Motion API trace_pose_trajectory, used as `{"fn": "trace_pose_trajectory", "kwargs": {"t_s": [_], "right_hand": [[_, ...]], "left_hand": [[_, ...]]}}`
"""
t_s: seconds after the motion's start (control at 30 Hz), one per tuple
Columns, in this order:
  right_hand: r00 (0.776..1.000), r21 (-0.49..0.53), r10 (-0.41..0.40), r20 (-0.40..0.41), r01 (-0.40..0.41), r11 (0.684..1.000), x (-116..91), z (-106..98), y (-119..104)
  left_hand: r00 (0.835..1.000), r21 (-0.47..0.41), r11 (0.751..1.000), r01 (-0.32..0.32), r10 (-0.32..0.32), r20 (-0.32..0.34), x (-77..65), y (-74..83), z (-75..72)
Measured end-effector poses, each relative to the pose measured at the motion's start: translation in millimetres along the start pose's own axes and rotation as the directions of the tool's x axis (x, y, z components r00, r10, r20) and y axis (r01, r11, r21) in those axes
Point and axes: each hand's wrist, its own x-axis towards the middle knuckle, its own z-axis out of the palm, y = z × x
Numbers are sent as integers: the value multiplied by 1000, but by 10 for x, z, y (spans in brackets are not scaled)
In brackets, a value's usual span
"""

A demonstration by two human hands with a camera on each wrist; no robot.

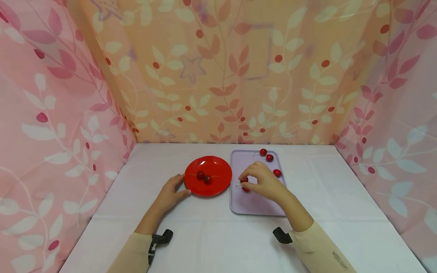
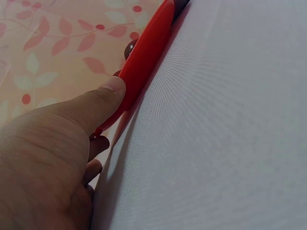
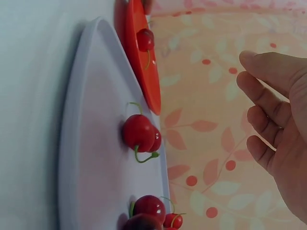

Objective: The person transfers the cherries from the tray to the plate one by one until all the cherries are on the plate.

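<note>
My left hand [image 1: 170, 192] holds the left side of a red plate [image 1: 208, 163], its thumb [image 2: 112, 88] against the rim in the left wrist view. Two dark red cherries [image 1: 207, 179] with stems lie near the plate's middle. Over the lilac tray [image 1: 240, 204], my right hand [image 1: 263, 180] hovers with bent fingers and a gap between thumb and forefinger. It holds nothing; the right wrist view shows it apart from the cherries. A pair of cherries [image 3: 138, 133] with green stems sits on the tray beneath it, partly covered by its fingers in the head view.
More cherries lie on the tray: two near its far right corner [image 1: 269, 157] and one by its right edge [image 1: 277, 173]. Plate and tray stand side by side on a white-covered table [image 1: 205, 242]. Leaf-patterned cloth [image 1: 222, 76] encloses the back and sides.
</note>
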Motion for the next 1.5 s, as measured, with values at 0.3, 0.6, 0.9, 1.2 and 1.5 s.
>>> {"fn": "trace_pose_trajectory", "kwargs": {"t_s": [0.3,0.6,0.9,1.2,1.5], "right_hand": [[999,-1,24,-35,-24,1000,-187,29,101],[996,-7,82,-34,-82,997,-262,36,161],[997,-16,82,-13,-82,996,-290,100,290],[990,-15,137,38,-137,991,-314,121,373],[981,-50,172,92,-168,985,-328,120,449]], "left_hand": [[1000,-7,1000,-16,16,3,8,10,-6],[1000,-9,1000,-25,25,1,12,-4,2],[1000,-6,1000,-11,11,1,-25,-25,3],[1000,2,1000,-17,17,2,-8,-37,5],[1000,1,1000,-6,6,-2,0,-53,8]]}}
